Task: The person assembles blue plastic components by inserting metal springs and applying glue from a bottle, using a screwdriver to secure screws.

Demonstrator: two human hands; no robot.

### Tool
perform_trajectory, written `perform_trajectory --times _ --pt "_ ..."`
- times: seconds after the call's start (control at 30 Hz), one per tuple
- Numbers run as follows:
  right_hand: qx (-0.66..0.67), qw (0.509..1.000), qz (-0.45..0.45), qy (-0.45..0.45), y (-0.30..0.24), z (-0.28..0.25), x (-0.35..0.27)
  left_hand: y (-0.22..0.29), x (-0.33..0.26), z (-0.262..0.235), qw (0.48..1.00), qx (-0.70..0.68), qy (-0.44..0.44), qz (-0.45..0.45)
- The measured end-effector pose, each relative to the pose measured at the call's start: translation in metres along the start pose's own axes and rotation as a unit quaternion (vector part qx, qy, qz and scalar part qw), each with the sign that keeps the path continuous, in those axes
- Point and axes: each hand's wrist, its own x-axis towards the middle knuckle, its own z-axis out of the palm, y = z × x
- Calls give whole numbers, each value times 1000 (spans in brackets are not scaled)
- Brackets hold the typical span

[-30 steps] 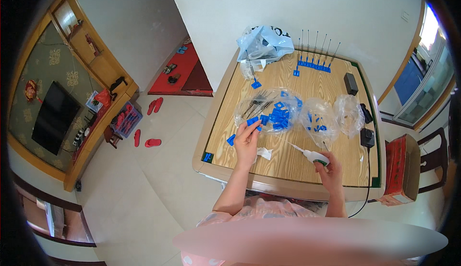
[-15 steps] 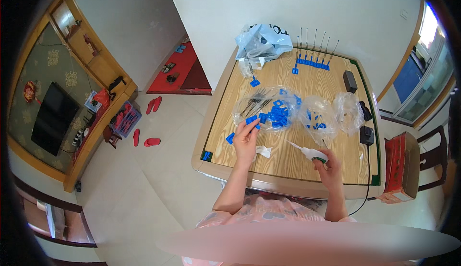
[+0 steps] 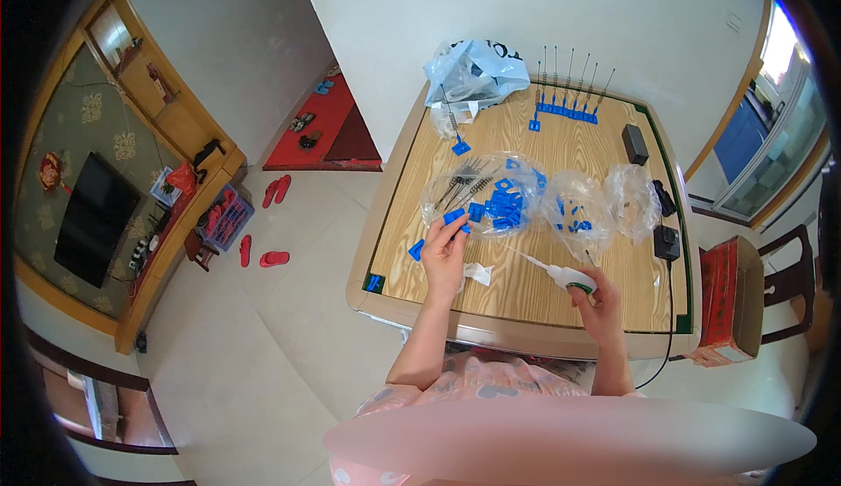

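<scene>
Between the fingertips of my left hand (image 3: pixel 443 256) is a small blue plastic piece (image 3: pixel 454 217). My right hand (image 3: pixel 600 307) is wrapped round a white squeeze bottle (image 3: pixel 568 277), whose long thin nozzle points left toward my left hand. Just beyond my left hand lies a clear plastic bag (image 3: pixel 531 225) with many blue plastic pieces (image 3: pixel 504 209) and dark springs (image 3: pixel 462 190) on it. One more blue piece (image 3: pixel 416 249) rests left of my left hand. A crumpled white tissue (image 3: pixel 477 273) lies between my hands.
At the table's far side, several spring rods stand on blue bases (image 3: pixel 565 112); another rod on a blue base (image 3: pixel 461 147) stands left. Two more clear bags (image 3: pixel 576 214) (image 3: pixel 634 205), a black box (image 3: pixel 634 145) and a corded black adapter (image 3: pixel 667 242) occupy the right. A light-blue bag (image 3: pixel 482 74) lies at the back.
The view has shifted slightly. Both hands keep their grips, and the bottle's nozzle remains pointed left in nearly the same place.
</scene>
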Motion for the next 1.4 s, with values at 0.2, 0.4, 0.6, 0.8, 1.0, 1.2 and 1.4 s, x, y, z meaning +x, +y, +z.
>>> perform_trajectory --times 0.2,0.4,0.6,0.8,1.0,1.2,1.4 --pt "-8 1000 6 2 -2 0 0 1 -1 0 1000 -11 1 -10" --pt "-9 1000 2 15 0 1 0 2 -1 0 1000 -15 -1 -4" --pt "-9 1000 -2 19 -3 1 1 2 0 1 1000 -3 -4 -3" --pt "9 1000 -14 16 -2 2 0 3 -1 2 1000 -10 -1 -5" --pt "6 1000 -14 15 -4 2 1 4 -1 1 1000 -20 -5 -13" --pt "-36 999 -18 10 -5 1 1 3 -1 1 1000 -17 -6 -17" --pt "-64 997 -28 22 -5 -1 3 1 -1 2 1000 -19 -8 -22"
